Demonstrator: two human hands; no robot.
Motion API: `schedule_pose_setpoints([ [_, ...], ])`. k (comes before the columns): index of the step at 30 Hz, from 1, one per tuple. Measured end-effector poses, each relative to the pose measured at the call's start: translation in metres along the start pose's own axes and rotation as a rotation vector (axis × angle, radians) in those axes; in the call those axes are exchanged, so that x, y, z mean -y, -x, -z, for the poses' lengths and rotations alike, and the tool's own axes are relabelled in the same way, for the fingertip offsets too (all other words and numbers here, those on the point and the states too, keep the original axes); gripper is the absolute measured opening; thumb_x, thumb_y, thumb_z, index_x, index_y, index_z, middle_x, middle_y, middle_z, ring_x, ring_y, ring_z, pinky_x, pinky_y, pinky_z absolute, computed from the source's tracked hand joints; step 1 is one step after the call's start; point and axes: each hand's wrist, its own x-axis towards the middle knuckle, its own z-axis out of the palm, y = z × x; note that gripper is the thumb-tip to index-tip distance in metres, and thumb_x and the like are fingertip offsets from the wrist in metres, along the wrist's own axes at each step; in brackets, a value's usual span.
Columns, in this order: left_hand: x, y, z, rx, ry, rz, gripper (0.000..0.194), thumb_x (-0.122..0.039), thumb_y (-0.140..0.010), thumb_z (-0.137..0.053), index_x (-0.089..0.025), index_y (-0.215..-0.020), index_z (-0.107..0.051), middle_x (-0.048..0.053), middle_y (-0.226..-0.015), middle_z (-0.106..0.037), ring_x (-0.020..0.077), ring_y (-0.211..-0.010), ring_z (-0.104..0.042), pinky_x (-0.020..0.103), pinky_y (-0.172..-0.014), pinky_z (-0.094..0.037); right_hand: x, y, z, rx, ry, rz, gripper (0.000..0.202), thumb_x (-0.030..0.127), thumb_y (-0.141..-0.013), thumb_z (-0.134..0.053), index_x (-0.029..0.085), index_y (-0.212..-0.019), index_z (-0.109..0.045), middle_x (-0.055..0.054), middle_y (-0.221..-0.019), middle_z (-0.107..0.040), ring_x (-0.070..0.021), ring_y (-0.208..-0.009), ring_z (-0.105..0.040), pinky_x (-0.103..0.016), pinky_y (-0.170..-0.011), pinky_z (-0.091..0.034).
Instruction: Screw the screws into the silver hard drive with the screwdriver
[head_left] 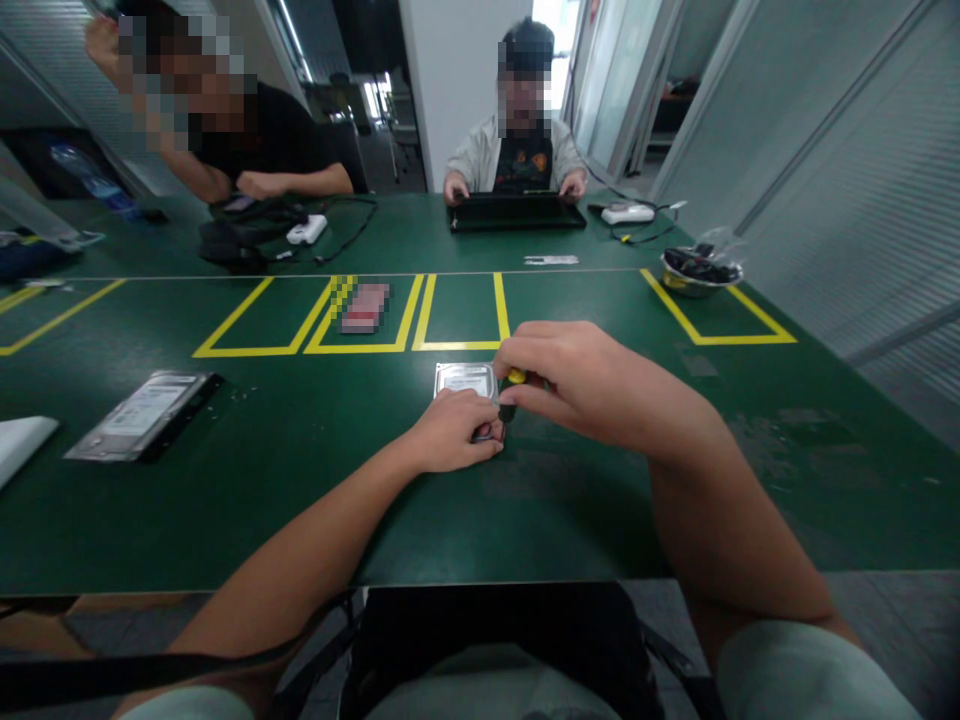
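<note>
Left hand [452, 430] lies across the near part of the drive [465, 378], fingers curled over it; whether they clamp its edges or only press it to the tabletop [562, 530], I cannot tell. Right hand [574, 375] is closed around a screwdriver [516, 377], thumb and fingers pinching the yellow-and-dark handle just beside the drive's right edge. The tip is hidden.

The drive lies flat, its far end showing beyond the left hand's knuckles, to the left of the right hand. It looks stiff and fairly heavy for its size, with smooth metal that could slip under dry fingertips. Knocks would probably harm it more than steady pressure, so the long side edges seem the best hold, keeping clear of the face. The screwdriver should be light and rigid, surest when held by the thick of its handle.

Well to the left, a second drive [139, 410] lies flat, a dark strip along its right side. Farther out come yellow tape outlines [352, 349], a reddish pack [365, 308] within one, and a metal bowl [697, 290] of dark items at the right. Across the tabletop, a person holds a dark panel [517, 212].
</note>
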Motion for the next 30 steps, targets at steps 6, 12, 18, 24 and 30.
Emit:
schedule_pose_setpoints([
  [6,0.0005,0.0007,0.001,0.01,0.004,0.002,0.015,-0.036,-0.081,-0.063,-0.021,-0.078,-0.064,0.001,-0.084,-0.066,0.0204,-0.086,-0.057,0.033,-0.073,-0.035,0.0018,-0.0009,0.0008,0.025,-0.032,0.006,0.014,0.02,-0.093,-0.054,0.014,-0.089,-0.066,-0.007,-0.09,-0.06,-0.0166,-0.08,-0.052,-0.027,-0.071,-0.036],
  [12,-0.0022,0.0018,0.005,0.043,0.035,0.004,0.01,-0.032,-0.083,-0.062,-0.023,-0.084,-0.066,0.0,-0.083,-0.065,0.0209,-0.089,-0.056,0.033,-0.078,-0.035,0.001,0.0035,0.0026,0.008,-0.045,0.068,0.023,0.009,-0.09,-0.047,0.013,-0.095,-0.069,-0.01,-0.1,-0.064,-0.019,-0.091,-0.057,-0.03,-0.081,-0.042],
  [18,-0.0043,0.0012,0.0047,0.075,0.015,0.026,0.012,-0.033,-0.084,-0.061,-0.023,-0.088,-0.066,0.001,-0.09,-0.067,0.0239,-0.096,-0.056,0.035,-0.079,-0.034,-0.0005,0.002,0.0023,-0.022,-0.016,0.052,0.017,0.015,-0.092,-0.051,0.015,-0.095,-0.068,-0.006,-0.09,-0.063,-0.0166,-0.081,-0.054,-0.028,-0.073,-0.039],
  [24,-0.0049,0.0012,0.0044,0.085,0.003,0.031,0.01,-0.032,-0.083,-0.061,-0.024,-0.087,-0.065,0.001,-0.093,-0.067,0.0249,-0.098,-0.056,0.036,-0.08,-0.035,0.001,0.0035,0.0053,-0.009,-0.052,0.079,0.019,0.014,-0.092,-0.05,0.014,-0.091,-0.069,-0.008,-0.092,-0.064,-0.0177,-0.085,-0.056,-0.029,-0.077,-0.04],
  [30,-0.0052,0.0008,0.0056,0.093,0.004,0.037,0.011,-0.032,-0.082,-0.062,-0.024,-0.087,-0.066,0.001,-0.093,-0.068,0.0256,-0.099,-0.055,0.036,-0.08,-0.034,0.0006,0.0032,0.0047,-0.007,-0.05,0.056,0.018,0.015,-0.091,-0.052,0.015,-0.097,-0.069,-0.006,-0.089,-0.062,-0.0162,-0.079,-0.053,-0.028,-0.073,-0.037],
])
